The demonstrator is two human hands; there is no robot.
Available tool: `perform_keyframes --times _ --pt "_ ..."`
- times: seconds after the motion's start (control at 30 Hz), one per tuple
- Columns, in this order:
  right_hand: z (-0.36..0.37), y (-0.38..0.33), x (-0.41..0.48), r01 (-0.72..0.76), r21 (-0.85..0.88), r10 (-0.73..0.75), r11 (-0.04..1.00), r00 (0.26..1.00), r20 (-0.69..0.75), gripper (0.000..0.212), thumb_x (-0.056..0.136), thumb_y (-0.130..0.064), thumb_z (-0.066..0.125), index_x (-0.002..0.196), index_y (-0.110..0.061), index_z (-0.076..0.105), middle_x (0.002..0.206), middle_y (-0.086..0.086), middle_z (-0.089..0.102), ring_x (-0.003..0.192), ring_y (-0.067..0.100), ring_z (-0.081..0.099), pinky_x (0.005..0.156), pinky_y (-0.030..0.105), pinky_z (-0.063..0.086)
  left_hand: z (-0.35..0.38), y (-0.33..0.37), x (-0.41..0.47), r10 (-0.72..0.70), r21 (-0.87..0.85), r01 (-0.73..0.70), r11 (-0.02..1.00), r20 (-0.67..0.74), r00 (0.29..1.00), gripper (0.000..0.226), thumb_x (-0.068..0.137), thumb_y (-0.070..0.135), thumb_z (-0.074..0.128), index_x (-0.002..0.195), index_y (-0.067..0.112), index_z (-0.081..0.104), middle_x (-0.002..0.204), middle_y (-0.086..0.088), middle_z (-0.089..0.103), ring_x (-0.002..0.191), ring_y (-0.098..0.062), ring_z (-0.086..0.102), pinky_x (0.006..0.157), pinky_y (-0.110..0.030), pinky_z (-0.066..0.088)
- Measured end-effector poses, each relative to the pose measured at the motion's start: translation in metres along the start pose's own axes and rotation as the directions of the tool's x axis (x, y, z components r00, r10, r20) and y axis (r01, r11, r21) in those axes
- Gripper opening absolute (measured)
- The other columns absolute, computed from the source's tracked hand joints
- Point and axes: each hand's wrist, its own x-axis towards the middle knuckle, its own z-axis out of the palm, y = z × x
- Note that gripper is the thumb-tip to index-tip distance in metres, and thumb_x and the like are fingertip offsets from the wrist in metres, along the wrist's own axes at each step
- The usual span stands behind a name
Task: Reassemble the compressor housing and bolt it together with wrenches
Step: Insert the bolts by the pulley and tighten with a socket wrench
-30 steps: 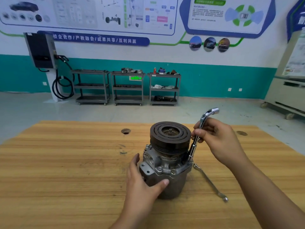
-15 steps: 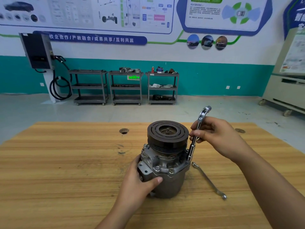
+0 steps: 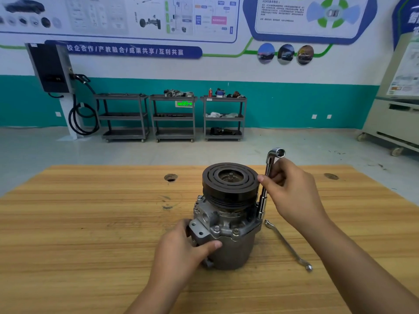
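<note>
The compressor housing (image 3: 226, 234) stands near the middle of the wooden table (image 3: 90, 223), closer to the far edge than the near one. Broad wood stretches away to its left, marked by a small round hole (image 3: 170, 177). The housing sits on end, long axis vertical, with the black grooved pulley (image 3: 230, 182) facing up. The left hand (image 3: 181, 252) grips its lower left side, thumb laid across the front. The right hand (image 3: 292, 193) has its fingers curled round the shaft of an L-shaped socket wrench (image 3: 264, 196). This stands almost upright against the housing's right side, lower end on the flange and bent head at the top pointing right. A flat wrench (image 3: 288, 245) lies on the table just right of the base, slanting toward the near right. Against the far wall stand three shelf carts (image 3: 173, 117); the middle and right ones carry assorted parts on top.
</note>
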Motion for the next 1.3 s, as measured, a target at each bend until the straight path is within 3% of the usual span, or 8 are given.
perform_keyframes --times 0.17,0.33,0.43,0.6,0.7,0.87,1.17,1.3 --pt "0.003 0.002 0.002 -0.023 -0.028 0.022 0.999 0.999 -0.032 0.030 0.085 -0.020 0.067 0.069 -0.025 0.042 0.063 -0.009 0.051 0.059 0.002 0.046 0.055 0.006 0.037 0.000 0.007 -0.002 -0.019 0.195 0.011 0.981 0.040 0.999 0.056 0.053 0.071 0.072 0.080 0.034 0.042 0.077 0.017 0.055 0.074 0.000 0.052 0.054 -0.018 0.035" --pt "0.007 0.008 0.014 -0.036 -0.061 0.033 0.997 0.998 -0.050 0.026 0.087 -0.019 0.066 0.074 -0.022 0.044 0.063 -0.011 0.047 0.059 0.000 0.044 0.048 0.011 0.033 0.014 0.028 -0.017 0.059 0.474 -0.060 0.878 0.018 0.998 0.068 0.061 0.086 0.049 0.094 0.029 0.034 0.083 0.014 0.044 0.078 -0.009 0.043 0.063 -0.022 0.037" --pt "0.014 0.011 0.021 -0.063 -0.048 0.060 0.997 0.997 -0.056 0.022 0.088 -0.018 0.064 0.077 -0.019 0.045 0.065 -0.010 0.047 0.060 0.000 0.043 0.050 0.014 0.027 0.021 0.034 -0.026 0.129 0.545 -0.144 0.826 0.066 0.989 0.063 0.071 0.085 0.038 0.092 0.026 0.027 0.087 0.009 0.046 0.083 -0.012 0.051 0.067 -0.024 0.042" --pt "0.002 0.013 0.032 -0.077 0.161 0.102 0.984 0.983 -0.150 0.010 0.089 -0.016 0.062 0.083 -0.016 0.054 0.073 -0.009 0.057 0.071 0.011 0.058 0.066 0.016 0.045 0.026 0.035 -0.032 0.166 0.543 -0.220 0.810 0.147 0.975 0.054 0.079 0.079 0.033 0.092 0.027 0.026 0.086 0.009 0.041 0.083 -0.012 0.049 0.064 -0.024 0.034" --pt "-0.025 0.010 0.036 -0.106 0.309 0.117 0.945 0.993 -0.018 0.015 0.091 -0.009 0.058 0.081 -0.021 0.056 0.079 -0.004 0.066 0.075 0.013 0.067 0.070 0.026 0.054 0.025 0.033 -0.030 0.135 0.526 -0.210 0.824 0.178 0.975 0.056 0.077 0.081 0.034 0.091 0.027 0.029 0.083 0.010 0.042 0.079 -0.011 0.045 0.064 -0.023 0.034" --pt "-0.037 0.009 0.013 -0.108 0.280 0.027 0.954 0.960 0.279 0.020 0.089 0.000 0.055 0.086 -0.020 0.061 0.075 -0.001 0.070 0.072 0.006 0.068 0.062 0.018 0.054 0.023 0.037 -0.029 0.085 0.534 -0.183 0.825 0.202 0.976 0.057 0.075 0.081 0.037 0.090 0.026 0.031 0.091 0.008 0.057 0.090 -0.013 0.058 0.062 -0.025 0.035" --pt "-0.036 0.006 0.005 -0.137 0.268 0.045 0.954 0.945 0.324 0.021 0.089 0.003 0.055 0.084 -0.016 0.061 0.076 0.001 0.071 0.074 0.009 0.069 0.068 0.024 0.057 0.022 0.038 -0.031 0.059 0.514 -0.137 0.847 0.165 0.985 0.057 0.073 0.082 0.040 0.090 0.028 0.035 0.083 0.011 0.054 0.086 -0.012 0.060 0.058 -0.024 0.034" --pt "-0.037 0.002 0.004 -0.158 0.265 0.062 0.951 0.940 0.337 0.019 0.088 0.003 0.057 0.083 -0.016 0.061 0.077 0.002 0.070 0.075 0.011 0.069 0.068 0.023 0.057 0.025 0.036 -0.031 0.056 0.511 -0.126 0.850 0.150 0.987 0.057 0.073 0.082 0.042 0.091 0.028 0.038 0.093 0.009 0.062 0.090 -0.013 0.061 0.060 -0.025 0.035"
